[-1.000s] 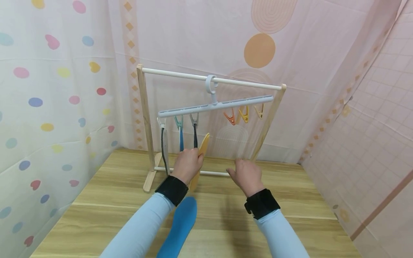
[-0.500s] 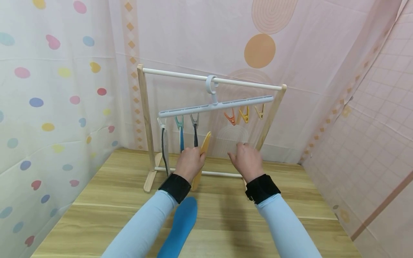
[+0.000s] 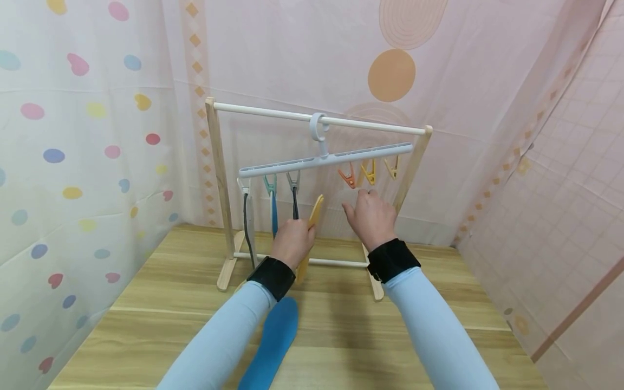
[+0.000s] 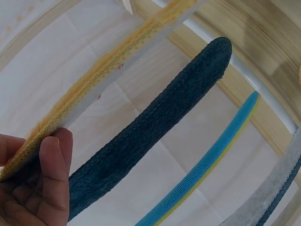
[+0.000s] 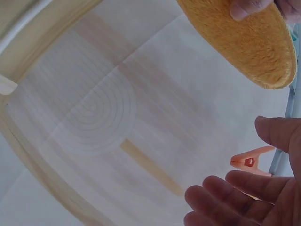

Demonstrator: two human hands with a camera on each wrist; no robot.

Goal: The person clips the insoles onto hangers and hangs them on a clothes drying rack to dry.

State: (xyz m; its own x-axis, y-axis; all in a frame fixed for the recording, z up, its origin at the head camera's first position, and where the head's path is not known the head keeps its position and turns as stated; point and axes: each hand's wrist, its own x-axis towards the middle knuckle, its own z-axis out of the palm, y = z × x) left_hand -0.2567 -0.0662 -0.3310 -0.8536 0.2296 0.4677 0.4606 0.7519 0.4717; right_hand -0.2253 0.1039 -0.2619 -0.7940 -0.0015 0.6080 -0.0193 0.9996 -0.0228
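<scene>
My left hand (image 3: pixel 292 241) grips a fuzzy yellow insole (image 5: pixel 244 42) held upright, its rounded end above the fingers. Thumb and fingers pinch its sides in the left wrist view. My right hand (image 3: pixel 372 216) is raised below the right half of the light-blue hanger (image 3: pixel 324 161), thumb apart from the fingers, holding nothing. Just above it an orange clip (image 3: pixel 348 177) hangs from the hanger. Left of the yellow insole, a dark blue insole (image 4: pixel 155 122), a bright blue one (image 4: pixel 202 169) and a grey one (image 4: pixel 268 197) hang from clips.
The hanger hooks over the white top bar (image 3: pixel 380 126) of a wooden stand and tilts, left end lower. Two yellowish clips hang at its right end, including a yellow clip (image 3: pixel 369 173). A blue insole (image 3: pixel 273 341) lies on the wooden table (image 3: pixel 429 325). Patterned curtains surround it.
My right hand has risen from near the bottom bar to just under the orange clip. My left hand has moved slightly up and right with the yellow insole.
</scene>
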